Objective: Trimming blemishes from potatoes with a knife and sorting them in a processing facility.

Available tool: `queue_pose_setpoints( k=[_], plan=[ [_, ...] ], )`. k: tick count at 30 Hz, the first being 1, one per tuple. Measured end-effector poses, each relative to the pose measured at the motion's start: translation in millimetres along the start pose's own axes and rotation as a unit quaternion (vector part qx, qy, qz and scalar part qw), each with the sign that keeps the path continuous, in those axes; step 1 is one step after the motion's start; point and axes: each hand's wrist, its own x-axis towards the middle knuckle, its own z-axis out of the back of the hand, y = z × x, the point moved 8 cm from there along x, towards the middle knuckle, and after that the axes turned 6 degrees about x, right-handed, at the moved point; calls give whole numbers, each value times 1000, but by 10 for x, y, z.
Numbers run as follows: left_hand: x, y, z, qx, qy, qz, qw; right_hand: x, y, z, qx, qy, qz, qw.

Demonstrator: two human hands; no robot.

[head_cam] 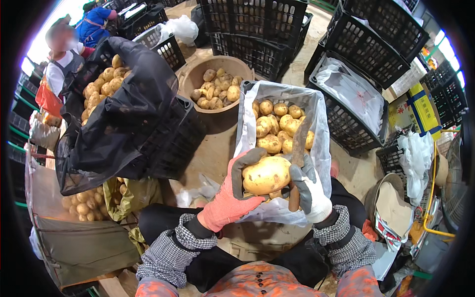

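Observation:
My left hand (228, 196), in a red glove with grey palm, grips a large yellow potato (266, 176) that has small brown spots. In a white and grey glove, my right hand (310, 187) holds a knife by its handle (294, 198). Its broad, brown-stained blade (301, 139) points away from me, beside the potato's right end. Below and beyond both hands stands a crate (321, 111) lined with white sheeting, with many potatoes (274, 126) inside. The right fingertips are close to the potato; whether they touch it is unclear.
Behind the lined crate is a brown tub (187, 74) of potatoes. At left, potatoes fill a crate draped in black mesh (137, 122). Stacked black crates (252, 22) stand behind, and a paper-filled crate (349, 118) stands right. One person (61, 59) is at far left, another (92, 24) beyond.

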Motion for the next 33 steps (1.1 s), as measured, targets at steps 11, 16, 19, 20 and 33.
queue_pose_setpoints(
  k=[11, 16, 19, 20, 33],
  plan=[
    [20, 64, -19, 26, 10, 64, 998, -108, 300, -228, 2, 52, 109, 993],
    [-9, 95, -32, -103, 23, 144, 984, -172, 358, -309, -17, 126, 168, 978],
    [14, 54, -33, -101, 36, 119, 987, -184, 424, -312, -10, 125, 207, 970],
    [8, 65, -17, -100, 35, 118, 987, -175, 425, -344, -8, 131, 185, 974],
    [30, -199, 305, -87, -13, 87, 992, -100, 447, -184, -75, -54, 200, 975]
  ],
)
